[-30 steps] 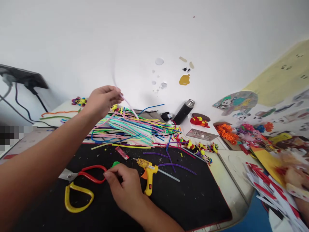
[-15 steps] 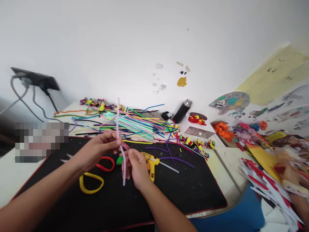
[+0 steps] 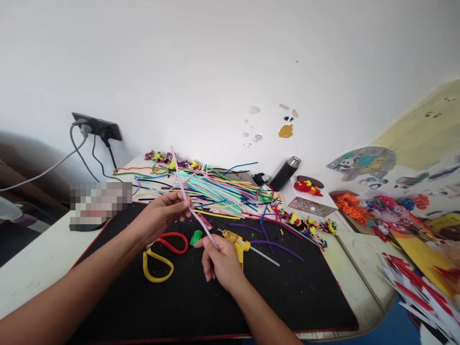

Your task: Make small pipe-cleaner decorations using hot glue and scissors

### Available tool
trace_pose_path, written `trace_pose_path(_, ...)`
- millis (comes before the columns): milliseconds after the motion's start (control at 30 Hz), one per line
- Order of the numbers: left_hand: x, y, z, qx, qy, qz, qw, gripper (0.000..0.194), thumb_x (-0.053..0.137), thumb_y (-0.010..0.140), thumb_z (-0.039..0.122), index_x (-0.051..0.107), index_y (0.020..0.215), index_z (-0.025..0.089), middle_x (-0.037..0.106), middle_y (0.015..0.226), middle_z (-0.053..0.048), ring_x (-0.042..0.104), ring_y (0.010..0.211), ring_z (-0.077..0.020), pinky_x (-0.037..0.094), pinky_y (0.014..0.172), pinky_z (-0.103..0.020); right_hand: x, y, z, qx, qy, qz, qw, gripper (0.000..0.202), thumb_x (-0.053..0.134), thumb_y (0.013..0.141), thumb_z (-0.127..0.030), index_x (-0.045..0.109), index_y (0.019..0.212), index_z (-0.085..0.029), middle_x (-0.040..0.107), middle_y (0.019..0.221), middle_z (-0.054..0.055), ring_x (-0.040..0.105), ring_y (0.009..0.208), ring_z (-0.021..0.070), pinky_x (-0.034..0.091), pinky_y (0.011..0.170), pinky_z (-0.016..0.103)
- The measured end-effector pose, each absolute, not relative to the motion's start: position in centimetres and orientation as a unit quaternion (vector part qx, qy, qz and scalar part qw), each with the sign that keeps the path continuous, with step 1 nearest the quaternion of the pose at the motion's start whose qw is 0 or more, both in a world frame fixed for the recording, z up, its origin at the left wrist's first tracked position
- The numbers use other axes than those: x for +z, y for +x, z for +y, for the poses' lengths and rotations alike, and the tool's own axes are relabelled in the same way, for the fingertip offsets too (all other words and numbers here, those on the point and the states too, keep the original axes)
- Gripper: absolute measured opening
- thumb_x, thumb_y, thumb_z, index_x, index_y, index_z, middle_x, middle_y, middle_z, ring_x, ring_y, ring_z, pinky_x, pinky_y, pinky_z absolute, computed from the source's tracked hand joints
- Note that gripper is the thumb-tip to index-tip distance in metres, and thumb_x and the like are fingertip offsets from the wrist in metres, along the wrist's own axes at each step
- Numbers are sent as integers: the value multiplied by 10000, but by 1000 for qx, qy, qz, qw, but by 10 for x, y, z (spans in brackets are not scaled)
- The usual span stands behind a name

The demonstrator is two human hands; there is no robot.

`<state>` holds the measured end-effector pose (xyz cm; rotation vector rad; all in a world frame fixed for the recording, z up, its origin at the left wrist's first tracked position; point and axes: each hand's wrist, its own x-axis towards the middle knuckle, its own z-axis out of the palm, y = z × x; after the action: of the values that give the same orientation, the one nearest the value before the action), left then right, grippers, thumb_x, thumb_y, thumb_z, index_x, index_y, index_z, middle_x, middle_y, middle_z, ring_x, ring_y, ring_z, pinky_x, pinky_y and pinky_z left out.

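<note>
A light purple pipe cleaner (image 3: 178, 176) slants down from upper left to lower right between both hands. My left hand (image 3: 168, 211) pinches it near its middle. The lower end is between the thumb and fingers of my right hand (image 3: 221, 261). Just left of my right hand lies a small green piece (image 3: 196, 237). Behind that hand rests a yellow glue gun (image 3: 237, 242) with a clear glue stick. Scissors with one red and one yellow handle (image 3: 158, 266) lie under my left forearm, their blades hidden.
A black mat (image 3: 287, 297) covers the table. Behind it are a pile of coloured pipe cleaners (image 3: 212, 191) and a black bottle (image 3: 285, 173). Small colourful figures (image 3: 312, 225) lie at the right. A power strip (image 3: 97, 127) with cables is on the wall.
The pipe cleaner has gone from nearly upright to slanted. My right hand has shifted to its lower end and now grips it. The view has turned a little left.
</note>
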<state>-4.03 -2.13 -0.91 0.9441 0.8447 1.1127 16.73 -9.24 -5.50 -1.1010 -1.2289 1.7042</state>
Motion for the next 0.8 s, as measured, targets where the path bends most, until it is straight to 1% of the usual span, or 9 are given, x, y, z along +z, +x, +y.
trace_pose_path(67,-10,-44,-18,491,412,378,668,258,949,725,338,768,806,173,717,755,-20,653,662,-118,509,570,-185,-54,172,-92,671,-427,-486,362,672,581,908,-752,723,1060,-114,555,493,-64,469,317,73,259,329,165)
trace_pose_path(167,-15,-43,-19,478,395,378,688,301,979,678,340,758,786,168,729,756,-27,683,662,-131,538,573,-184,-54,175,-90,680,-415,-494,349,680,618,885,-752,713,1117,-120,610,568,-43,522,347,79,273,327,162)
trace_pose_path(267,-22,-37,-22,453,392,376,707,307,981,678,345,764,797,163,746,773,-37,711,680,-142,578,622,-197,-54,175,-86,684,-411,-491,348,672,651,869,-738,705,1143,-127,621,583,-41,519,347,82,276,325,167)
trace_pose_path(400,-27,-33,-23,435,396,380,714,310,978,680,352,783,820,157,762,819,-51,724,703,-151,600,661,-211,-54,171,-81,674,-426,-499,341,589,649,906,-686,732,1084,-132,564,514,-62,452,332,70,277,341,170)
trace_pose_path(533,-21,-42,-17,457,380,387,705,332,992,647,365,785,790,149,746,756,-55,700,666,-151,576,596,-203,-53,172,-79,665,-440,-509,325,561,586,963,-662,754,1045,-133,524,466,-71,419,326,67,284,360,173)
trace_pose_path(667,-14,-60,-8,502,364,400,675,349,1013,607,352,788,760,133,753,750,-65,678,644,-146,553,553,-198,-50,181,-77,669,-448,-517,291,565,605,948,-671,762,1029,-134,523,464,-72,418,330,68,304,362,175)
trace_pose_path(800,-11,-73,-3,528,369,412,645,350,1004,625,359,797,780,124,762,742,-71,680,639,-151,557,555,-199,-45,191,-71,659,-463,-519,285,572,615,932,-680,765,1018,-135,557,495,-56,446,343,71,298,359,174)
